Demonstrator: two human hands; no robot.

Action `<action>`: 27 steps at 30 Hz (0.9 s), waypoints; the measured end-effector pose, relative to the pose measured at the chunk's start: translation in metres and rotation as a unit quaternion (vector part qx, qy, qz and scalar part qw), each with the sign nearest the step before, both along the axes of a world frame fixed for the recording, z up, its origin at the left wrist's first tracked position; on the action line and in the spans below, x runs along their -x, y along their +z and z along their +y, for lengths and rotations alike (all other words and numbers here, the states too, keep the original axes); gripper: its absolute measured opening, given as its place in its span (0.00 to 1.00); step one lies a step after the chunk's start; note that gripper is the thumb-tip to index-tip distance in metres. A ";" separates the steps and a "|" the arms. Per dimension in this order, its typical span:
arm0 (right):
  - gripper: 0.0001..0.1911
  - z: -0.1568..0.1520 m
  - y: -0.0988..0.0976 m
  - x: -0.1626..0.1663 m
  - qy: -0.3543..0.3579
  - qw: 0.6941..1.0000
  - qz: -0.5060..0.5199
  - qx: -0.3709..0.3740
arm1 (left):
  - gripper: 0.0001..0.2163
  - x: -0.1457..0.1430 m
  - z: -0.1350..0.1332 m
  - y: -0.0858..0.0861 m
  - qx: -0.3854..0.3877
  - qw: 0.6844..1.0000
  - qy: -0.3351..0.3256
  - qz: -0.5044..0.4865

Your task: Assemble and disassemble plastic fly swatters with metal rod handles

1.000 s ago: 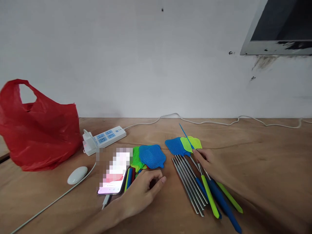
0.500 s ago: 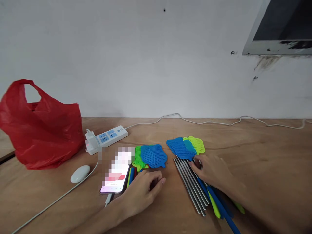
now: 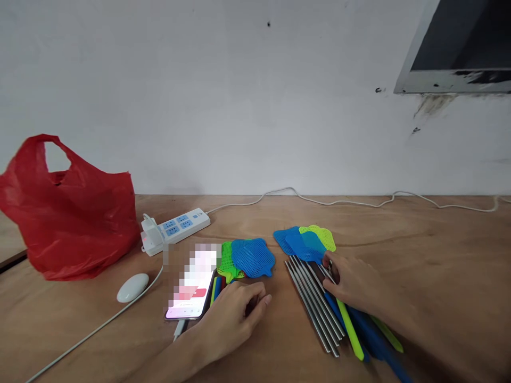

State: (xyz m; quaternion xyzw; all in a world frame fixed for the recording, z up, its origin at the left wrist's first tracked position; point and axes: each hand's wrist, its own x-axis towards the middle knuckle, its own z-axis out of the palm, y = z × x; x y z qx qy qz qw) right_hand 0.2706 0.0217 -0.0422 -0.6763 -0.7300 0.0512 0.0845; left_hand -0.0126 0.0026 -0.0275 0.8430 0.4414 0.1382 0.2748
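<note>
My right hand (image 3: 351, 282) is closed in a pinch around a metal shaft just below a blue mesh fly swatter (image 3: 306, 244). Its blue handle is blurred at lower right. Beneath this swatter lie another blue mesh head and a yellow-green swatter (image 3: 322, 236). Several bare metal rods (image 3: 313, 308) lie side by side left of that hand, and a yellow-green handle (image 3: 351, 330) extends below it. My left hand (image 3: 237, 314) rests on the table, fingers loosely curled, thumb apart, nothing visible in it. It partly covers the handles of a second pile of blue and green swatters (image 3: 253, 258).
A lit phone (image 3: 191, 292) on a charging cable lies beside my left hand. Behind it is a white power strip (image 3: 186, 223) with a plug in it. A white mouse (image 3: 133, 288) and a red plastic bag (image 3: 80, 223) stand left. A cable runs along the wall.
The blue swatter in my right hand has shifted right, its handle swinging outward and uncovering more of the yellow-green handle. My left hand has stayed in place.
</note>
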 end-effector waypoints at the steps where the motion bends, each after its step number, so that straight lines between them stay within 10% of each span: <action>1: 0.07 0.000 0.000 -0.001 0.002 1.000 -0.001 0.002 | 0.16 0.000 0.000 -0.001 -0.003 1.000 -0.002 0.002; 12: 0.06 0.000 0.005 -0.014 0.034 0.999 0.023 0.000 | 0.16 0.001 0.003 -0.005 -0.013 1.000 -0.014 0.004; 27: 0.20 0.018 -0.011 -0.019 0.054 0.946 0.306 -0.095 | 0.16 0.001 0.003 -0.007 -0.029 0.999 -0.023 0.005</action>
